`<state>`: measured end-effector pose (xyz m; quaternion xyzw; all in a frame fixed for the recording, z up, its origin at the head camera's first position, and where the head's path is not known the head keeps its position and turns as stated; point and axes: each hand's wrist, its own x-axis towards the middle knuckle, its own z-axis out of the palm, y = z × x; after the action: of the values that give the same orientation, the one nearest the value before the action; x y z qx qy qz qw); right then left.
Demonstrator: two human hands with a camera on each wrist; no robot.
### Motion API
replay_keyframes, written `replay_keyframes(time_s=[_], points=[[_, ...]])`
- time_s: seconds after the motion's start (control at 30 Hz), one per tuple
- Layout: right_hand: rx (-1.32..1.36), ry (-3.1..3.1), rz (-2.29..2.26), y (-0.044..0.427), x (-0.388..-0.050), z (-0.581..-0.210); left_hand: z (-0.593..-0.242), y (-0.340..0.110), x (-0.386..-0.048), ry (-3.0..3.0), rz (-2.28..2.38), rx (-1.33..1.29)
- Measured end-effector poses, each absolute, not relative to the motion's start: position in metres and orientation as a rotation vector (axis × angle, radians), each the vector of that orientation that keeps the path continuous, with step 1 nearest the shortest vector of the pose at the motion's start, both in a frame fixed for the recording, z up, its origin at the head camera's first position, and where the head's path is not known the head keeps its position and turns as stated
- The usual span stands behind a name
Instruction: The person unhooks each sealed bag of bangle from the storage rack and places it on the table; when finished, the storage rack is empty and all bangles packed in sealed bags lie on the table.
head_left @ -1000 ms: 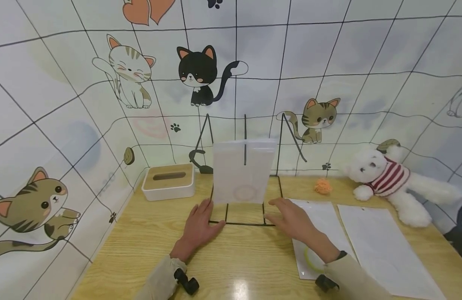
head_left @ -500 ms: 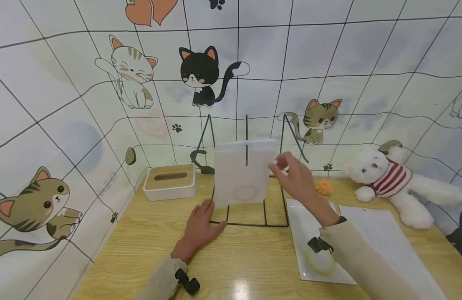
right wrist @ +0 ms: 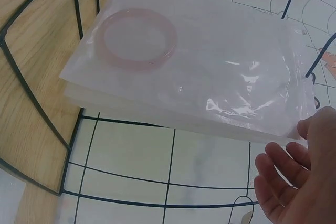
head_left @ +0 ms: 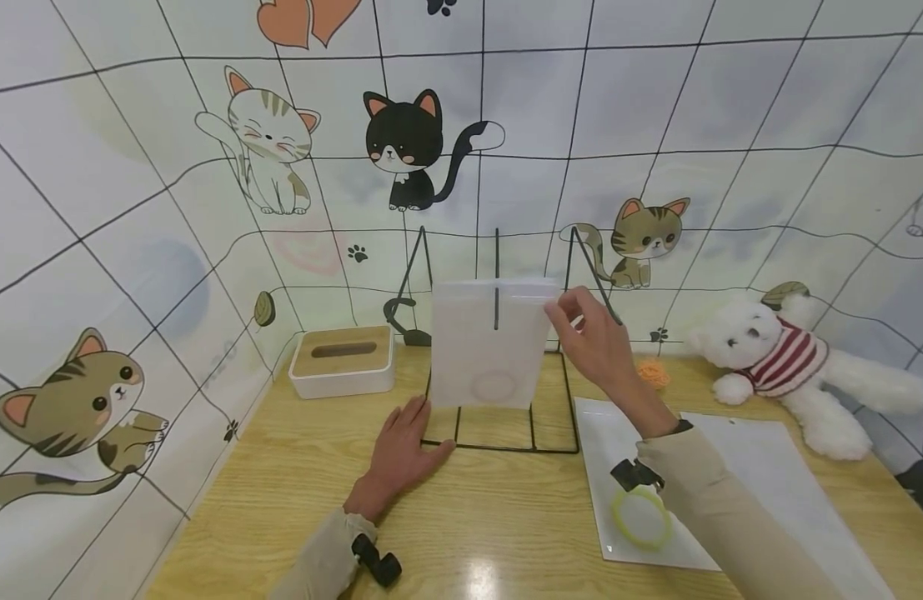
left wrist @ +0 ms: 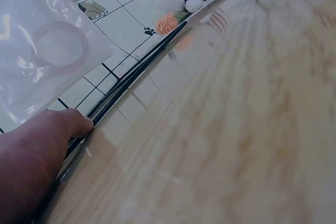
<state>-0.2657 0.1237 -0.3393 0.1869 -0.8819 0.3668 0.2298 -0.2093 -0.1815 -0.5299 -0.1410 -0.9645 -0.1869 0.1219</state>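
Several frosted plastic zip bags (head_left: 487,342) hang on the middle prong of a black wire display rack (head_left: 499,448). A pale pink ring (right wrist: 137,39), like a bracelet, shows through the front bag. At the bags' upper right corner, my right hand (head_left: 596,337) pinches the edge between thumb and index finger; in the right wrist view the other fingers (right wrist: 273,182) curl below it. My left hand (head_left: 401,450) rests on the table at the rack's front left corner, fingers extended. Its thumb (left wrist: 79,123) touches the base wire in the left wrist view.
Flat white bags (head_left: 769,492) lie at right, one holding a yellow-green ring (head_left: 641,518). Behind them are an orange rose-like ball (head_left: 654,373) and a white plush bear (head_left: 776,358). A wood-topped tissue box (head_left: 343,362) stands at back left, before a cat-print wall (head_left: 536,100).
My right hand has lifted from the rack's front right base to the bags' upper right corner and now pinches it. My left hand has stayed at the rack's left corner.
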Motion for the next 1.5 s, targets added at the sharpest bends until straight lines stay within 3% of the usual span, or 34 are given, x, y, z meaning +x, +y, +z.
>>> replay_keyframes(time_s=[0.43,0.87,1.5], points=[[0.541,-2.342,0.978,0.117,-0.255,-0.341,-0.531,-0.182,-0.211,-2.727,-0.58,-0.445],[0.541,-2.363,1.247,0.116,-0.255,-0.342,-0.533,-0.183,-0.211,-2.738,-0.638,-0.44],[0.544,-2.452,1.628,0.121,-0.274,-0.346,-0.527,-0.181,-0.209,-2.79,-0.529,-0.412]])
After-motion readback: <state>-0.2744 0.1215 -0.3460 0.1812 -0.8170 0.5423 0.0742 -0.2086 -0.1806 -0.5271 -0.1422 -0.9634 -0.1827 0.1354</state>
